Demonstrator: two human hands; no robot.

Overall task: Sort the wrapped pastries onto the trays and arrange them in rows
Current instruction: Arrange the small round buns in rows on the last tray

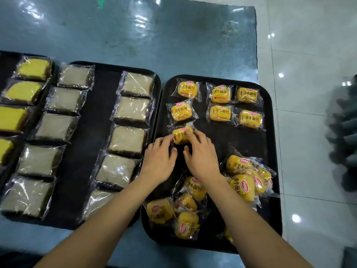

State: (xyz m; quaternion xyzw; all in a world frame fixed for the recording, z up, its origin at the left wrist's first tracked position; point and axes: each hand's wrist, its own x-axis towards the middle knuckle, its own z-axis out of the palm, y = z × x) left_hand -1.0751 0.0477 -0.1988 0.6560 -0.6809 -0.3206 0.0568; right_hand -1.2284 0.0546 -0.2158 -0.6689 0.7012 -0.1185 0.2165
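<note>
On the right black tray [270,144], several small yellow wrapped buns lie in rows at the far end. Both hands hold one wrapped yellow bun [180,135] at the near end of the left row: my left hand [160,157] touches its left side, my right hand [200,153] rests fingers on its top and right. A loose heap of yellow buns [243,176] lies near the tray's right side, and more loose buns [179,211] lie at its near end. The middle black tray [96,120] carries two columns of pale wrapped cake slices [127,140].
A left tray [5,59], cut off by the frame, holds yellow-green wrapped cake slices [33,69]. The trays sit on a glossy blue table [154,35]. White tiled floor [309,55] lies to the right, with a blurred dark object [345,122] at the right edge.
</note>
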